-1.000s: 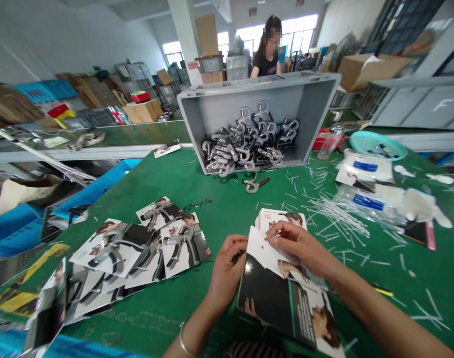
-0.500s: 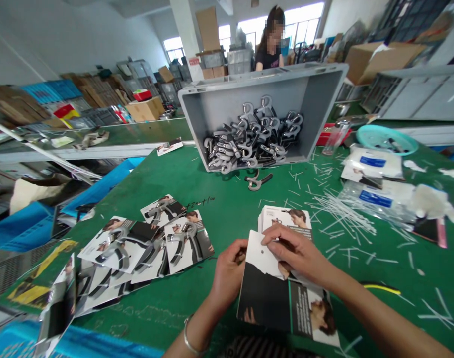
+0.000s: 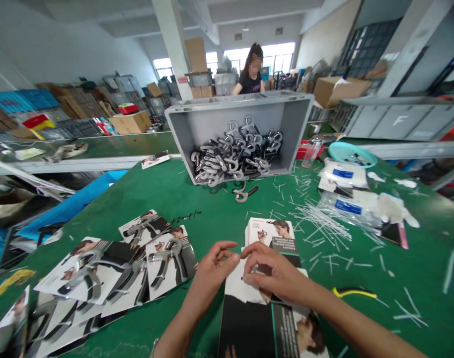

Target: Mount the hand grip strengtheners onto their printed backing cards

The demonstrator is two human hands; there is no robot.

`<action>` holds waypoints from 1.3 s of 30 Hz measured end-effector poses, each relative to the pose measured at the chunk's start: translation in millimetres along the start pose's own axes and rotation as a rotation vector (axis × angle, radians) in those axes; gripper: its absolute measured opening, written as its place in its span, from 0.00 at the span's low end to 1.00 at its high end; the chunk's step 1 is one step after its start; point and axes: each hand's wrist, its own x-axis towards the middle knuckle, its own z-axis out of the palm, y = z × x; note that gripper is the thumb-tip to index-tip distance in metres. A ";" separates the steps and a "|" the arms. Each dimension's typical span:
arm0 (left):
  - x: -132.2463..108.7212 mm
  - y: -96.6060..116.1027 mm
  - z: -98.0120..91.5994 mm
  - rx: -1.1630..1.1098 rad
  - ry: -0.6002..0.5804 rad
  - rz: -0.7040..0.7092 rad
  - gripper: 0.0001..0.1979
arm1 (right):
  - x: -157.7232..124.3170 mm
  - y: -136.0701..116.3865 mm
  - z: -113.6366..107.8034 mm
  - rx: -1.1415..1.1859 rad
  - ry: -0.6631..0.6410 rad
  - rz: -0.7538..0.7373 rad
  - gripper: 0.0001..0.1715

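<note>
A printed packaging card (image 3: 245, 323) with a white upper part and a black lower part lies in front of me, overlapping a stack of cards (image 3: 266, 229). My left hand (image 3: 215, 266) is just off the card's upper left edge, fingers loosely bent and apart, holding nothing I can see. Over the white part, my right hand (image 3: 275, 273) is curled, with thumb and index close together near the card's small hole. Whatever is between those fingertips is too small to make out. To the left, several cards carry grey-and-black hand grips (image 3: 171, 261), lying in an overlapping pile.
A grey crate (image 3: 234, 107) on its side holds many hand grips, and one loose hand grip (image 3: 244, 193) lies before it. White plastic ties (image 3: 322, 221) are scattered right, near yellow-handled cutters (image 3: 355, 292), plastic bags (image 3: 344, 176) and a glove (image 3: 396, 209). A person (image 3: 251, 74) stands behind.
My left hand has let go of the card's left edge and risen beside it. My right hand has curled its fingers near the hole. The view has tilted up and shifted right.
</note>
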 end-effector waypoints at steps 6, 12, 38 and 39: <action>16.6 -3.5 2.2 0.058 0.029 0.012 0.17 | -11.5 -4.9 -27.5 -0.111 0.112 0.014 0.05; -2.3 -23.1 12.4 -0.198 0.163 -0.030 0.26 | 25.0 37.7 -104.2 -0.487 0.265 0.045 0.13; 36.8 -7.4 -13.3 0.148 0.128 0.214 0.29 | 47.5 50.2 -157.9 -0.341 0.185 0.323 0.22; 44.0 1.1 -7.6 0.201 0.106 0.305 0.31 | 31.9 37.1 -143.2 -0.049 0.208 0.333 0.24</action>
